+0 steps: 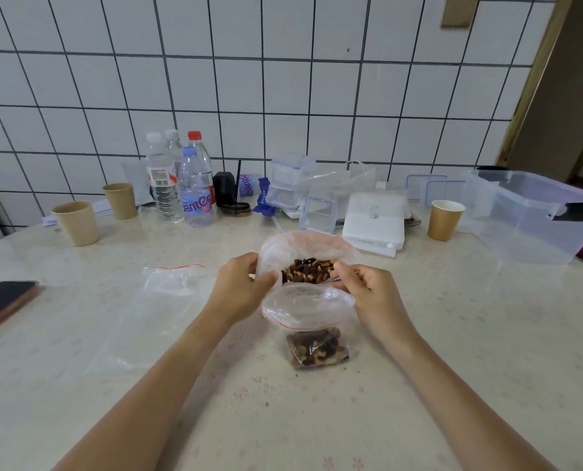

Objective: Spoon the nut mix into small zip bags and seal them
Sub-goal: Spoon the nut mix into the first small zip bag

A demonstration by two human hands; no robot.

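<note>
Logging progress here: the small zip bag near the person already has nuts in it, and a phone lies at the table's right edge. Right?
Not quite. The head view shows the phone at the table's left edge, not the right. The small zip bag does already hold nuts.

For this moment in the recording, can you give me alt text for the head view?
A person's left hand grips the rim of a large bag of nut mix while the right hand holds a spoon in it, above an open, partly filled small zip bag. An empty zip bag lies left on the table.
</note>
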